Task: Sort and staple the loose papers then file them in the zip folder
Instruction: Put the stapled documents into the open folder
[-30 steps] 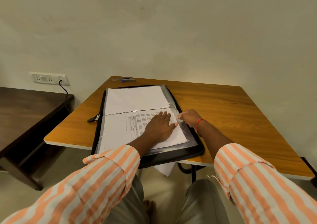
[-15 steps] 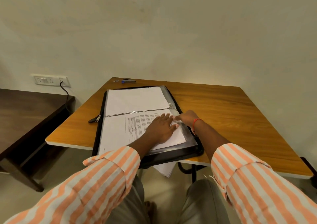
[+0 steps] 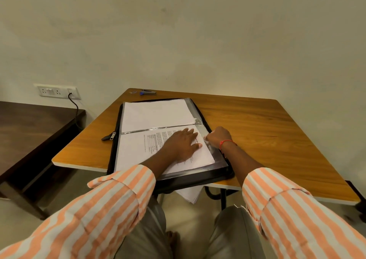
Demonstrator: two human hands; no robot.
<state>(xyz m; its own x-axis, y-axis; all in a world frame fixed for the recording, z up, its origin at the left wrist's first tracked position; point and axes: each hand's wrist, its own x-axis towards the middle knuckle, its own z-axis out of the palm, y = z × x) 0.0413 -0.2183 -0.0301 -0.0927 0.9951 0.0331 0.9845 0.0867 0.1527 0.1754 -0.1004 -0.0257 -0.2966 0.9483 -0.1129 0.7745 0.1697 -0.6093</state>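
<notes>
A black zip folder [image 3: 215, 176] lies open on the wooden table [image 3: 257, 131], with clear sleeves holding white papers. My left hand [image 3: 181, 144] presses flat on the printed papers [image 3: 138, 149] in the near half. My right hand [image 3: 218, 137] is curled at the right edge of that page and pinches the clear plastic sleeve [image 3: 204, 128] there. The far half holds blank-looking sheets [image 3: 156, 115]. A stapler [image 3: 148, 93] with a blue end lies at the table's far edge. More loose papers [image 3: 191, 195] hang below the folder's near edge.
The folder's zip pull [image 3: 109, 136] sticks out on the left. A dark wooden table [image 3: 29, 131] stands to the left, under a wall socket [image 3: 57, 91] with a black cable. The wall is close behind the table. My knees are under the table's near edge.
My right hand has shifted slightly toward the folder's spine along the sleeve edge. My left hand stays pressed on the papers.
</notes>
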